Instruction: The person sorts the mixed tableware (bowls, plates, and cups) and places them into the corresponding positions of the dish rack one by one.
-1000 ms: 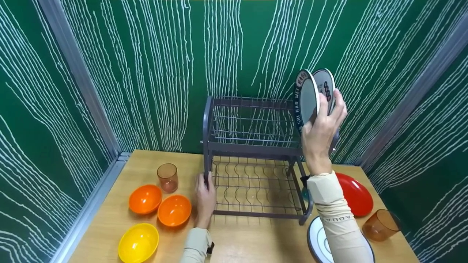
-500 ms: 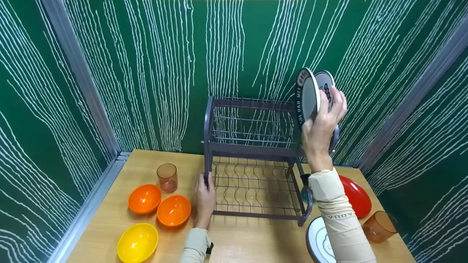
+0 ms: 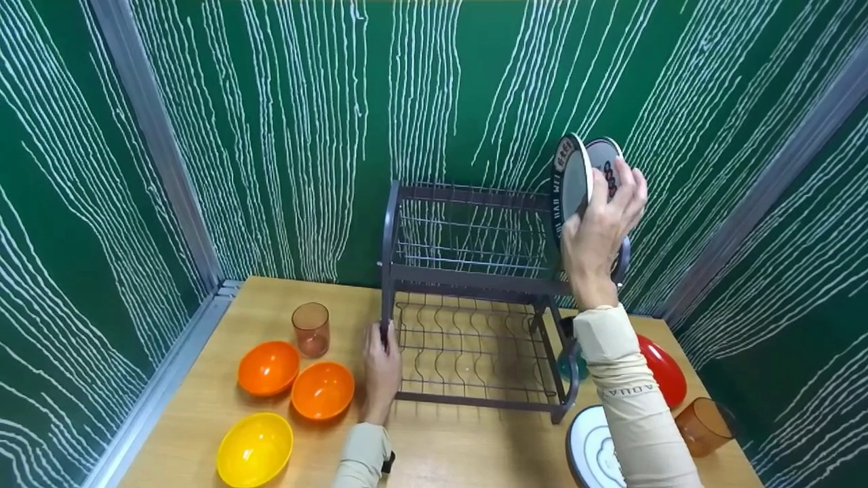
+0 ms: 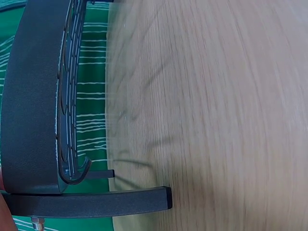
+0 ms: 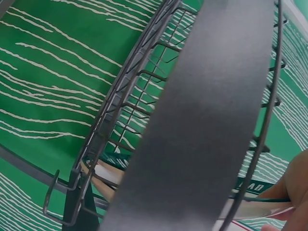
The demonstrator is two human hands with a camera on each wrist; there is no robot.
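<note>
A dark grey two-tier dish rack (image 3: 475,274) stands on the table. My left hand (image 3: 383,366) grips its left upright. At the upper tier's right end, my right hand (image 3: 600,220) holds a near-upright plate (image 3: 575,183) with a dark, lettered rim. A second upright plate (image 3: 603,156) with red and dark markings is just to the right, partly behind my fingers. In the right wrist view, the rack's grey side bar (image 5: 192,120) hides most of the plates, and part of my right hand (image 5: 296,192) shows at the edge.
On the left are a brownish glass (image 3: 311,330), two orange bowls (image 3: 269,368) and a yellow bowl (image 3: 255,450). On the right, a red dish (image 3: 663,369), a white plate (image 3: 593,444) and an amber glass (image 3: 705,425) lie around my sleeve. Something teal (image 3: 575,366) shows behind the rack's leg.
The held plate has come down slightly at the rack's right end, and my right hand's fingers have shifted a little. My left hand stays on the upright. The head view has shifted slightly.
</note>
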